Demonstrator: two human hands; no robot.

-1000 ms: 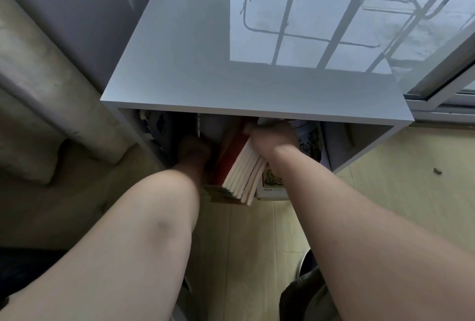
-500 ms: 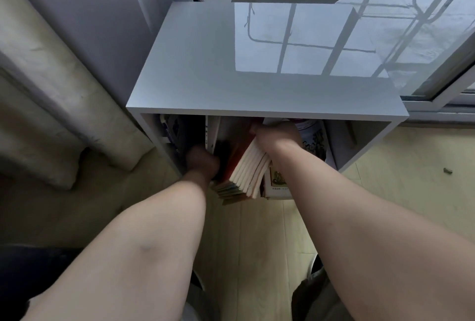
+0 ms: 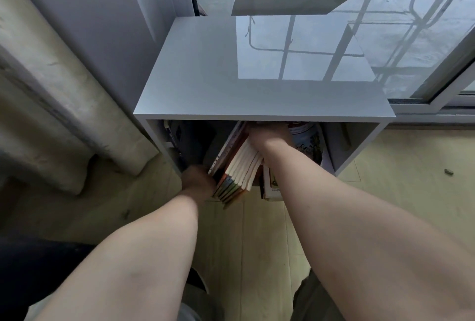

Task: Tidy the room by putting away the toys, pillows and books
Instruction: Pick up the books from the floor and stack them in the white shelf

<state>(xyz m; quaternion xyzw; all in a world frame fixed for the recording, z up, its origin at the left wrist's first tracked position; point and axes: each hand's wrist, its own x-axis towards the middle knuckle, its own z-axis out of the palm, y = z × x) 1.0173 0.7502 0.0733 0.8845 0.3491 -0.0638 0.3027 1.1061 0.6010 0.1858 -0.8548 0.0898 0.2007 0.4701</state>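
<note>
Frame centre: leaning books [image 3: 239, 169] are held half inside the white cabinet [image 3: 257, 94], seemingly to be squared upright. Their top edge is clasped in the grip of the right hand [image 3: 267, 134]. The lower corner is met by the left hand [image 3: 198, 183], whose grip is too blurred to tell.

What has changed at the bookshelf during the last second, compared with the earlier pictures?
The left hand drew back out of the white shelf unit to the near end of the stack of books. The right hand stayed on the stack's far end; the books still lean, partly out.
</note>
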